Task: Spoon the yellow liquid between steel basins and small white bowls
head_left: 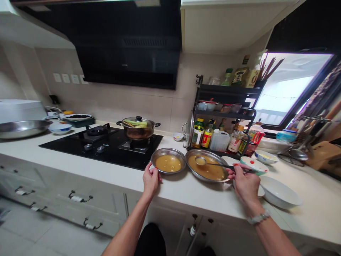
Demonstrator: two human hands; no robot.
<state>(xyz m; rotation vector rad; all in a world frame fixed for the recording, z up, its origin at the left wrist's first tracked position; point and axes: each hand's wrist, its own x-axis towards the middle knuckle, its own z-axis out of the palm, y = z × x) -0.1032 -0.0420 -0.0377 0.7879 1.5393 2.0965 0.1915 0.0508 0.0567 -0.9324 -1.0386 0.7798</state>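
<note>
Two metal bowls of brownish-yellow liquid stand side by side on the counter. My left hand (151, 179) grips the near-left rim of the smaller metal bowl (183, 168), thumb on top. In my right hand (244, 183) is the dark handle of a ladle (200, 161). Its scoop is over the larger metal bowl (195, 176), with liquid in it. Whether the scoop touches the liquid's surface I cannot tell. Small pale bits float in both bowls. A white bowl (279, 193) sits to the right of my right hand.
A lidded pot (138, 131) with green food inside stands on the black gas stove (114, 149). Behind the bowls is a black rack (226, 87) with several bottles. A patterned bowl (254, 166) lies beyond my right hand. At far left rests a metal pan (23, 129).
</note>
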